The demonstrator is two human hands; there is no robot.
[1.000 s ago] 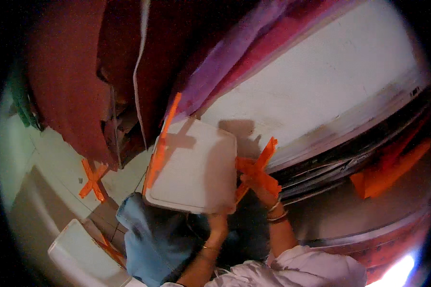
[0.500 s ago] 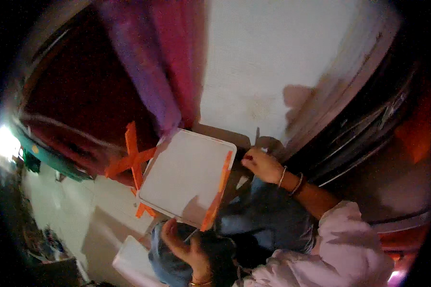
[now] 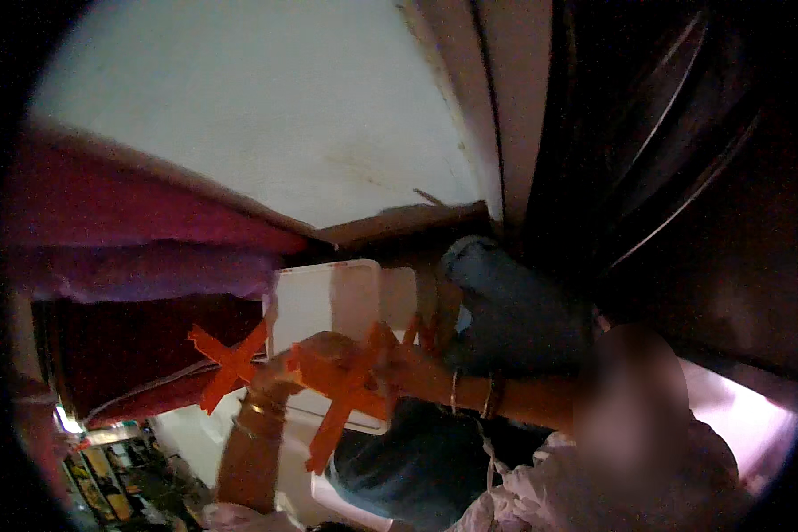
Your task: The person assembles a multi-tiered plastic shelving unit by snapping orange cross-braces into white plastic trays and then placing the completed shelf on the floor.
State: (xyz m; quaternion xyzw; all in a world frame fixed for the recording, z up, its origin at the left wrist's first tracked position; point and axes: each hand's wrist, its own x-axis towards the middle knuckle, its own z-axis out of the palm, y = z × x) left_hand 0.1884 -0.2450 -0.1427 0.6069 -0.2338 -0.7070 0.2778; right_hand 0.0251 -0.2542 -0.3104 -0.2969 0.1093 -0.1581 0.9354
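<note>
A crossed piece of orange strips (image 3: 332, 395) hangs between my two hands, over a white rounded-corner panel (image 3: 301, 297). My right hand (image 3: 408, 368) comes in from the right and pinches the piece at its right side. My left hand (image 3: 315, 346) reaches up from below, wrist bent to the right. It grips the piece at the upper left, its fingertips mostly hidden behind the orange. Another orange cross (image 3: 229, 363) hangs off the panel's left edge, beside my left wrist. Dim light and blur hide the exact finger contacts.
My denim-covered legs (image 3: 528, 310) are close beside the panel. A purple and pink cloth (image 3: 151, 266) hangs to the left, above a dark red cloth (image 3: 151, 346). The white wall (image 3: 266, 115) rises beyond. Dark folded material (image 3: 638, 133) fills the right side.
Both hands, apart before, have come together over the panel. The orange strip that lay along the panel's right edge now appears as a cross between them. The view has turned.
</note>
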